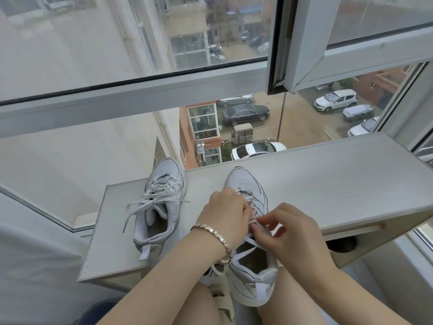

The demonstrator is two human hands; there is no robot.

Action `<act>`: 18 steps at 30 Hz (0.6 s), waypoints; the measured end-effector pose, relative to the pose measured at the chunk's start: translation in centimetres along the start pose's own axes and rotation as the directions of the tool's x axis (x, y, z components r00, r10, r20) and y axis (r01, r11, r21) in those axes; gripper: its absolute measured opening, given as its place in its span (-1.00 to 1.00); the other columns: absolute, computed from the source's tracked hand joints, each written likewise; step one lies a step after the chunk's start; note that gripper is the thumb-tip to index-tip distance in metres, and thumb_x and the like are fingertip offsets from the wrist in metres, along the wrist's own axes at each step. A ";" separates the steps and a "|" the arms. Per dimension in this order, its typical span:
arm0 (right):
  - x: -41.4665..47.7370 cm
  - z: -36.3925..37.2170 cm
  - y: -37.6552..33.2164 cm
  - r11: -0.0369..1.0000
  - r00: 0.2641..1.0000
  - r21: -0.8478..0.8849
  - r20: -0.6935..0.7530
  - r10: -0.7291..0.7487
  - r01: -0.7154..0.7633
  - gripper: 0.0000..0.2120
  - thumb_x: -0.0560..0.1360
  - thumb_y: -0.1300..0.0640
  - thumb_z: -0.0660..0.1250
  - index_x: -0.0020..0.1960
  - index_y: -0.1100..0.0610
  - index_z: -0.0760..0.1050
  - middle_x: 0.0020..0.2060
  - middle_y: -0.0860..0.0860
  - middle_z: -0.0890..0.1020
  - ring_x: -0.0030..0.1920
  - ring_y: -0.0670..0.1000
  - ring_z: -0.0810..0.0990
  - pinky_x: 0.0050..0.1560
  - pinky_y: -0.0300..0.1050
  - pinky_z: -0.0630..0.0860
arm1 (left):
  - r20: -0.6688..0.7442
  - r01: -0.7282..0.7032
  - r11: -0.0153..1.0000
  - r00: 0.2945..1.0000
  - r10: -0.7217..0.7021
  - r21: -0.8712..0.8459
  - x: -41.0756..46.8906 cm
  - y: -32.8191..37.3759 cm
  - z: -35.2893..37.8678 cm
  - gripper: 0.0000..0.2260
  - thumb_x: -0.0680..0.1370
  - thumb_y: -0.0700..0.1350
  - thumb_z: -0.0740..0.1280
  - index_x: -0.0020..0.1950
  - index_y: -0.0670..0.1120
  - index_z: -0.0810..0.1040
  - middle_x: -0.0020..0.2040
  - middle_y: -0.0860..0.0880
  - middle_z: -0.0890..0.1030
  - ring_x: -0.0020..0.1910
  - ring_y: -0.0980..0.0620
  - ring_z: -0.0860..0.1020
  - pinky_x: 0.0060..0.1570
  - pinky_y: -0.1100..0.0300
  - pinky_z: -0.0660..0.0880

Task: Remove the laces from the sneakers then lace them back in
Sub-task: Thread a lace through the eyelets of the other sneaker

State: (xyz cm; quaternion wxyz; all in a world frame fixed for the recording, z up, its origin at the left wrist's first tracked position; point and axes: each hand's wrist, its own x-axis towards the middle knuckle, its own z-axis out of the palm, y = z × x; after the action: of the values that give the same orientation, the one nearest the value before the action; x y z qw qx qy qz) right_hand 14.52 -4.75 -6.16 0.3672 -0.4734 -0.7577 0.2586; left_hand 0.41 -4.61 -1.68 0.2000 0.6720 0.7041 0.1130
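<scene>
One sneaker [161, 207] is stood near the white board's [328, 179] left end; the other sneaker [254, 277] is laid over the board's front edge, its lace [246, 250] gripped by the left hand [222, 214] and pinched by the right hand [288, 228]

The pale grey tabletop [328, 184] carries two white sneakers: one sneaker [244, 181] lies under my left grip [222, 214] and right grip [285, 224] — heel past the near edge — the other sneaker [164, 207] left of both.
</scene>
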 end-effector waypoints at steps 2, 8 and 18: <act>-0.1 0.1 -0.1 1.000 1.000 -0.025 -0.015 -0.004 0.004 -0.92 0.32 0.16 0.51 -0.26 0.10 0.62 -0.34 -0.14 0.53 -0.19 -0.14 0.52 -0.32 -0.21 0.47 | 0.012 0.057 0.976 0.998 -0.056 -0.211 -0.3 -0.1 0.3 -0.82 0.60 -0.13 0.15 -0.11 -0.08 0.52 -0.02 -0.01 0.43 0.03 0.01 0.42 0.00 0.32 0.40; 0.3 0.7 -0.4 0.996 0.999 -0.083 -0.028 -0.037 0.035 -0.90 0.30 0.15 0.51 -0.31 0.08 0.59 -0.38 -0.12 0.49 -0.21 -0.10 0.47 -0.38 -0.33 0.37 | 0.061 0.162 0.742 0.985 -0.161 -0.651 -0.9 -1.2 0.4 -0.76 0.58 -0.15 0.22 -0.28 0.01 0.51 -0.25 0.06 0.56 -0.24 0.15 0.49 -0.14 0.34 0.43; 0.8 0.2 -1.0 0.998 0.997 -0.017 0.046 0.059 -0.058 -0.93 0.36 0.12 0.44 -0.27 0.05 0.56 -0.34 -0.14 0.50 -0.20 -0.17 0.49 -0.26 -0.38 0.38 | -0.030 0.052 0.840 0.996 -0.081 -0.540 -0.6 -2.9 -1.4 -0.87 0.54 -0.12 0.29 -0.17 0.07 0.56 -0.25 0.10 0.56 -0.38 0.21 0.42 -0.36 0.47 0.34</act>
State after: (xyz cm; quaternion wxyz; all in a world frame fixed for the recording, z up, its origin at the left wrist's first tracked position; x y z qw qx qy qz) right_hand 13.59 -4.46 -5.25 0.3380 -0.4922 -0.7538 0.2743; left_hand -2.78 -5.26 -1.55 0.3661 0.5608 0.6720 0.3160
